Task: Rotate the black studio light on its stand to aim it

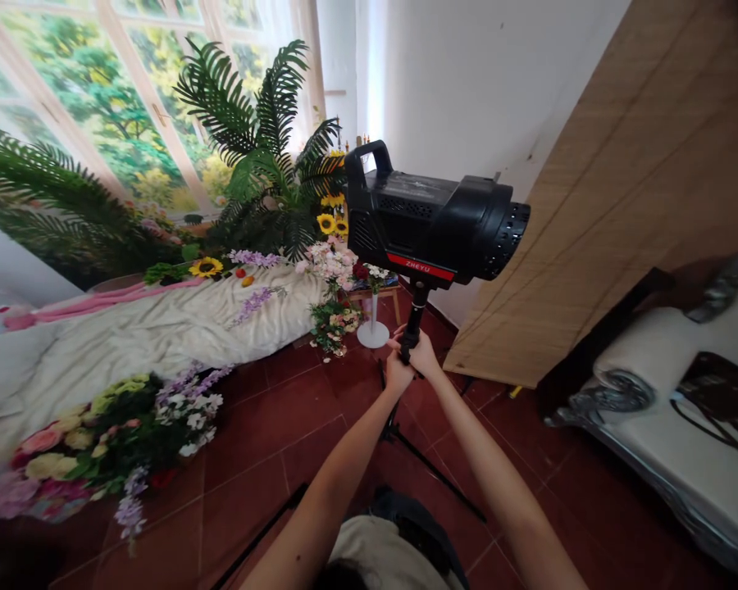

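A black studio light (430,221) with a red ZHEYU label and a carry handle on top sits on a black light stand (415,315). Both of my hands are closed round the stand's upper column, a short way below the lamp. My left hand (398,369) grips a little lower, by a dark collar or knob. Against the far side of the column is my right hand (423,352), its fingers partly hidden behind the pole. Below them the stand's legs spread over the floor, partly covered by my arms.
Left lies a cream-draped surface (264,328) with flowers. A bouquet (98,434) stands in front, a potted-looking palm (258,139) behind. A white round-based stand (374,332) is just beyond my hands. Right are a hanging bamboo blind (566,205) and a white sofa (707,442) holding a dark bag (722,393).
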{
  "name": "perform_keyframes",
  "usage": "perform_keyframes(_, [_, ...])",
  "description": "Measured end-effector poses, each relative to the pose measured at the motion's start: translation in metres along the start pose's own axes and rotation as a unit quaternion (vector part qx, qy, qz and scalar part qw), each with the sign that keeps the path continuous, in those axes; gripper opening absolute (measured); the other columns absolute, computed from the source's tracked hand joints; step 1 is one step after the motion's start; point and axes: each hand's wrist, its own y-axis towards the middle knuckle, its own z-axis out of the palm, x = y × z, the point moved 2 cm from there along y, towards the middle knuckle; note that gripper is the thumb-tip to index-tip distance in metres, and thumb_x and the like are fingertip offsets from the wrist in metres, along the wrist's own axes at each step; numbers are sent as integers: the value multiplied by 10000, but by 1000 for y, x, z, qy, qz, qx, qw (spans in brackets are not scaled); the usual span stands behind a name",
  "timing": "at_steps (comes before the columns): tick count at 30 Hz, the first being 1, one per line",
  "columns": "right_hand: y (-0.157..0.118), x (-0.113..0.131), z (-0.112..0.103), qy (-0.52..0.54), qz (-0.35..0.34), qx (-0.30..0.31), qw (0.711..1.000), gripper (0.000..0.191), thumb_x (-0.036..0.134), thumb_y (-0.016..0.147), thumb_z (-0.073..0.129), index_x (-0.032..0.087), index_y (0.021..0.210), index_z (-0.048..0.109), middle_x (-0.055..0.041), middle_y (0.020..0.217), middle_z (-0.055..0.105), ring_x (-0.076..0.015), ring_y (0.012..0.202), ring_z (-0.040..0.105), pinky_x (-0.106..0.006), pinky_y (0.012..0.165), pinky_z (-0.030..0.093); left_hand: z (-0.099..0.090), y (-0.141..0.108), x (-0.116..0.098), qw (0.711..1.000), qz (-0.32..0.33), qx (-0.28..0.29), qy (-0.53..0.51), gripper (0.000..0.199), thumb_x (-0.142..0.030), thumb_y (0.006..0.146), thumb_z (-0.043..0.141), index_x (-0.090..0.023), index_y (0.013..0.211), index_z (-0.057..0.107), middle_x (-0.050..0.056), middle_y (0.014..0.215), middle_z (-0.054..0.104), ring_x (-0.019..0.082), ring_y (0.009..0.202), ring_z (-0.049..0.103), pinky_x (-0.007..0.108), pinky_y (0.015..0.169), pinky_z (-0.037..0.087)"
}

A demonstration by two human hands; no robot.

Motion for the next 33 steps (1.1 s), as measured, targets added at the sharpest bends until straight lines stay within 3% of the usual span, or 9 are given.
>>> perform_keyframes(3, [6, 3, -1, 5, 3, 28, 1000, 319, 360, 594, 726, 191, 731, 493, -2, 669, 567, -131, 611, 512, -262, 621, 447, 4, 1, 8, 998, 15, -30, 46, 166, -194, 627, 618, -129, 779, 615, 69, 700, 650, 188, 646, 607, 288, 624, 471])
perform_keyframes(9, [23, 30, -19, 20, -43, 186, 981, 337, 401, 587, 727, 193, 677, 477, 17, 640, 547, -114, 592, 487, -248, 591, 433, 14, -1, 1, 987, 11, -130, 91, 147, -255, 636, 630, -154, 742, 627, 47, 611, 613, 185, 596, 585, 260, 571, 419])
perform_keyframes(11, [30, 44, -23, 19, -60, 179, 982, 355, 421, 585, 734, 192, 676, 479, 22, 625, 536, -108, 576, 475, -243, 566, 421, 15, -2, -7, 984, 23, -141, 103, 163, -298, 667, 623, -171, 767, 628, 34, 631, 612, 173, 610, 575, 253, 589, 418])
perform_keyframes(16, [44, 85, -26, 22, -105, 55, 993, 378, 458, 611, 728, 188, 660, 468, 25, 604, 512, -100, 545, 462, -237, 530, 404, 13, -3, -23, 986, 60, -122, 94, 238, -421, 714, 608, -187, 752, 613, -5, 595, 555, 139, 597, 529, 229, 616, 420])
perform_keyframes(18, [50, 100, -30, 19, -117, 43, 992, 395, 472, 600, 736, 187, 658, 469, 30, 587, 507, -97, 524, 458, -233, 511, 399, 13, -2, -27, 987, 67, -118, 87, 278, -464, 713, 607, -186, 734, 607, -15, 570, 525, 131, 576, 512, 221, 601, 418])
perform_keyframes(23, [67, 126, -40, 20, -152, 114, 982, 403, 493, 608, 736, 182, 727, 508, 35, 571, 529, -103, 507, 486, -234, 499, 407, 16, 7, -35, 990, 72, -99, 76, 322, -500, 707, 608, -179, 701, 601, -7, 561, 512, 136, 580, 519, 217, 557, 415])
perform_keyframes(28, [77, 144, -44, 14, -169, 124, 978, 398, 498, 646, 716, 179, 780, 521, 30, 597, 543, -111, 543, 521, -242, 534, 437, 19, 18, -41, 988, 90, -94, 80, 366, -504, 716, 589, -156, 603, 563, -7, 536, 472, 113, 531, 471, 215, 509, 380])
perform_keyframes(33, [65, 153, -64, 17, -191, 163, 968, 463, 463, 644, 735, 200, 959, 520, -9, 822, 591, -140, 752, 582, -279, 680, 498, 22, 21, -35, 987, 89, -115, 67, 339, -447, 700, 598, -153, 549, 521, -15, 510, 432, 95, 502, 421, 214, 494, 359])
